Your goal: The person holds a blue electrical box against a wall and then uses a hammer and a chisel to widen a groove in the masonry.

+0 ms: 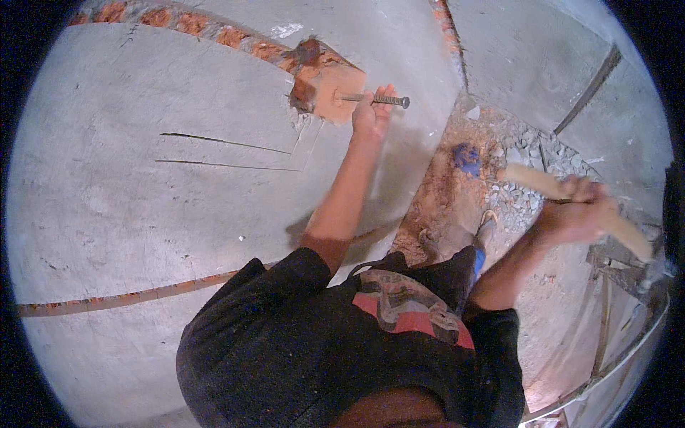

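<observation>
My left hand (374,114) grips a ribbed metal chisel (399,101) between thumb and fingers. The chisel's tip meets the orange brick of a square recess (332,82) cut into the grey plastered wall. Out to the right, my right hand (579,210) is closed round the pale wooden handle (539,181) of a hammer. The hammer's head (655,274) is smeared by motion near the right rim of the view, well apart from the chisel.
A rough channel (193,23) runs along the wall into the recess. Two thin cuts (228,143) score the plaster. Rubble (524,153) and brick dust cover the floor by my feet, with a blue thing (467,158) among them. Wooden framing (606,314) stands at the right.
</observation>
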`<move>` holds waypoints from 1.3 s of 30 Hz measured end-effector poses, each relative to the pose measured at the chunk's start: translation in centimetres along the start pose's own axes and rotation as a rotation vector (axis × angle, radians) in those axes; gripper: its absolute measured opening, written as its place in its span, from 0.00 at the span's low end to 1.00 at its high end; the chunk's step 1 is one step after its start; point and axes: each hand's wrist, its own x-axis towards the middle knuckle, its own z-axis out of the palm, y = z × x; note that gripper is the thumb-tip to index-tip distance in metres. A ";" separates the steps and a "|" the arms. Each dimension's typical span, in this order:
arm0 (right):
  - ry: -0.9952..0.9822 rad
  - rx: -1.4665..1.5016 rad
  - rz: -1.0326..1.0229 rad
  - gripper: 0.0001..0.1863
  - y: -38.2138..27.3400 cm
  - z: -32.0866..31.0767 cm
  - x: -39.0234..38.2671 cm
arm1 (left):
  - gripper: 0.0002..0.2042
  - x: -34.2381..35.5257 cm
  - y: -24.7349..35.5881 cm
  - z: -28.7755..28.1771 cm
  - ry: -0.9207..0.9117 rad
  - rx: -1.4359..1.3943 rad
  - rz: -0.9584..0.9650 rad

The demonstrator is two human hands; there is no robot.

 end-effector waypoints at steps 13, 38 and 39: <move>-0.282 -1.011 0.238 0.07 4.6 -2.0 -4.0 | 0.11 -1.7 1.0 -1.1 0.081 0.044 0.060; 0.110 -2.016 -0.407 0.09 11.3 -11.0 -0.4 | 0.12 -0.3 0.3 -1.2 0.004 0.050 0.026; 0.068 -2.076 -0.347 0.09 12.4 -11.7 -1.8 | 0.12 -0.2 0.7 -2.2 -0.020 0.040 0.005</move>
